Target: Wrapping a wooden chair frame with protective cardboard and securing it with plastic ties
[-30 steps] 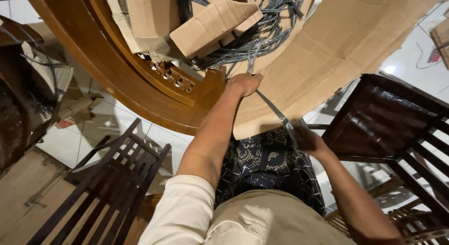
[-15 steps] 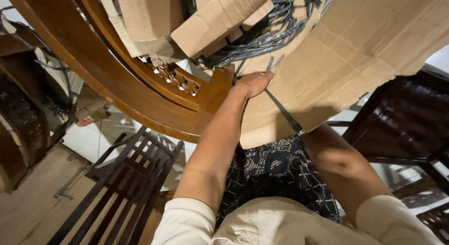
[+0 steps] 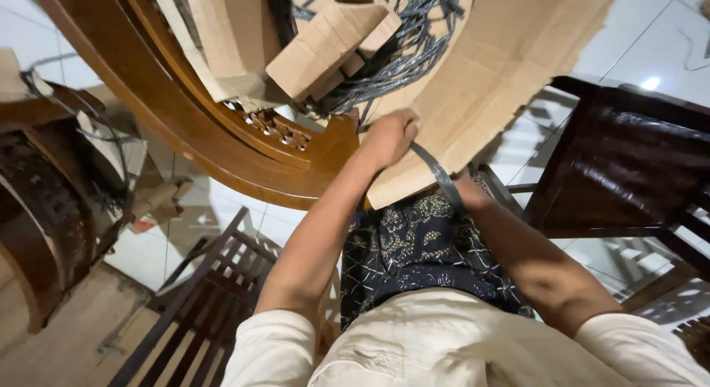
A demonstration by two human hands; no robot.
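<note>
My left hand (image 3: pixel 390 136) is a closed fist on a grey plastic strap (image 3: pixel 438 174) at the edge of the round wooden table (image 3: pixel 222 161). The strap runs taut down and right to my right hand (image 3: pixel 467 195), which grips its lower end. That hand is partly hidden under a large cardboard sheet (image 3: pixel 495 76), which lies over the table edge and my lap. A tangled pile of grey straps (image 3: pixel 403 54) lies on the table just beyond my left fist, beside folded cardboard boxes (image 3: pixel 325 47).
A dark wooden chair (image 3: pixel 629 165) stands close on the right. A slatted wooden chair (image 3: pixel 211 306) stands lower left on the white tile floor. Dark carved furniture (image 3: pixel 52 209) and cardboard scraps (image 3: pixel 155 202) sit at the far left.
My left hand has curled from flat fingers into a fist on the strap. My right hand has risen from my lap to just under the cardboard sheet's edge, shortening the strap between the hands.
</note>
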